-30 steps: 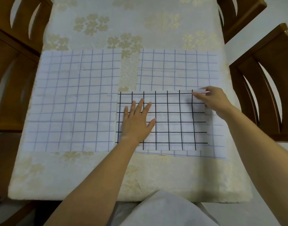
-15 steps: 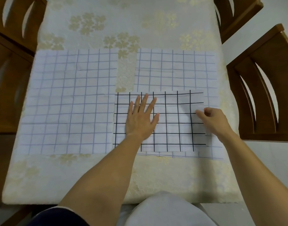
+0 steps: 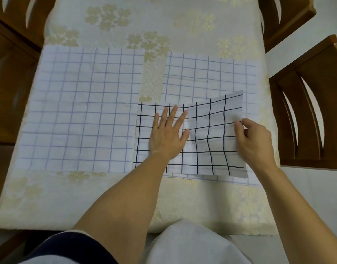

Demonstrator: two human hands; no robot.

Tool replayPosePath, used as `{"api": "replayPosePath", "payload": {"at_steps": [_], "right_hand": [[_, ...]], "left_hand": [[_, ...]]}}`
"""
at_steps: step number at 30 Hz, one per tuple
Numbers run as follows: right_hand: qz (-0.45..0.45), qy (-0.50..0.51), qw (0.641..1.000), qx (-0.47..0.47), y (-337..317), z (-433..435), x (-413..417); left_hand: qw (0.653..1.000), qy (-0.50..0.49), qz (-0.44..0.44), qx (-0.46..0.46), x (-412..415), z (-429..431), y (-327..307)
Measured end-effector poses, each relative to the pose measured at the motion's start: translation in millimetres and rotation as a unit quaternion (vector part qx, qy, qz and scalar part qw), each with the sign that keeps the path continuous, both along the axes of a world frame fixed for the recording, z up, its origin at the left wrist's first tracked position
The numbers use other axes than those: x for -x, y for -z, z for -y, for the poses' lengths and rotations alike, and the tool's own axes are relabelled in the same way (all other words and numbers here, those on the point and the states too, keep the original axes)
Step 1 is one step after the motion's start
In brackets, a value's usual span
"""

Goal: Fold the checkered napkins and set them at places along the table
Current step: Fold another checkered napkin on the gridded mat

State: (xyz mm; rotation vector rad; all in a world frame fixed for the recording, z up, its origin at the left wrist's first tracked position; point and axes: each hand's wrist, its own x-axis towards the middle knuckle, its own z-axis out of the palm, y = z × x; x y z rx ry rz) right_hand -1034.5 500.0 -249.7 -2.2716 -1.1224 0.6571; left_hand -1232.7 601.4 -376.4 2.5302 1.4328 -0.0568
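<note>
pins the black napkin down with the left hand, fingers straight and spread wide on its left half. pinches its right edge in the right hand, thumb and fingertips narrow on the cloth, and holds that half up off the layer below, bowed and tilted toward the left hand. reads as a fold across the middle, right half over left, with the crease forming just beside the left fingertips.

puts the task at an early stage. takes the black napkin for already folded once, going by its smaller size and the stacked edges near the wrists. needs this fold closed and pressed. leaves two pale ones opened flat and unfolded. finds none set at a place yet.

counts three napkins: one black, between the hands. one pale napkin under it, showing beyond the fingertips and outside the right hand. a second pale napkin out past the left hand, apart from the first by a strip of bare table.

counts two chairs beyond the right hand, the nearer chair and a farther chair. sees more brown wood past the left hand, but cannot tell how many chairs.
</note>
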Motion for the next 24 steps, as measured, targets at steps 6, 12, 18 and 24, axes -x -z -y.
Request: {"api": "replayPosePath", "payload": {"at_steps": [6, 12, 18, 24], "right_hand": [[0.016, -0.049, 0.997, -0.054, -19, -12, 44], [0.009, -0.102, 0.994, -0.036, -20, -35, 90], [0.055, -0.156, 0.986, -0.007, -11, -61, 134], [0.072, -0.234, 0.967, 0.072, 9, -82, 168]], "left_hand": [[1.000, 0.003, 0.009, -0.014, -1, 0, 2], [0.999, 0.001, 0.021, 0.045, 2, -1, -15], [0.809, -0.249, 0.496, 0.193, 24, -13, -57], [0.714, -0.343, 0.514, 0.328, 81, -32, -76]]}}
